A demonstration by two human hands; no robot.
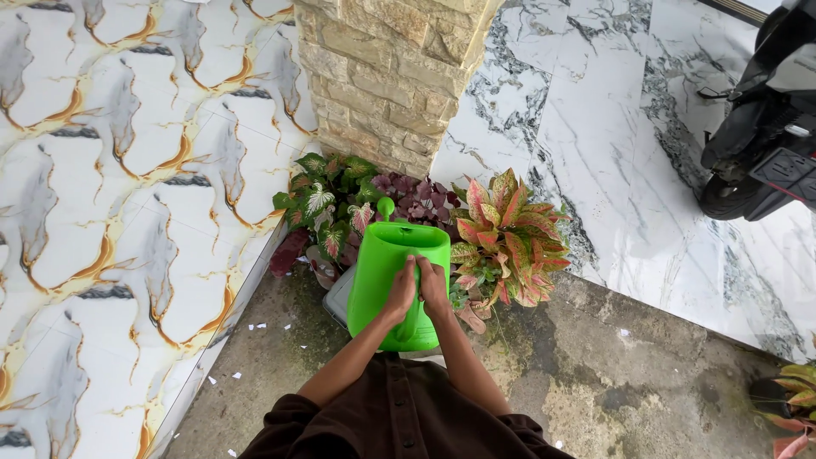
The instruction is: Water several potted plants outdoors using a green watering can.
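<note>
A bright green plastic watering can (384, 272) is held out in front of me, its spout end toward the plants. My left hand (400, 289) and my right hand (433, 285) both grip its handle, side by side. Just beyond the can stand potted plants: a green and pink leafed one (327, 200), a dark purple one (416, 194) and a red and green leafed one (508, 238). My dark brown sleeves and shirt (399, 416) fill the bottom of the view.
A stone-clad pillar (387, 76) rises behind the plants. Patterned glossy tiles (127, 170) lie to the left, marble tiles (612, 127) to the right, bare concrete (595, 365) below. A dark scooter (765, 127) is parked at the upper right. Another plant (795, 404) sits at the right edge.
</note>
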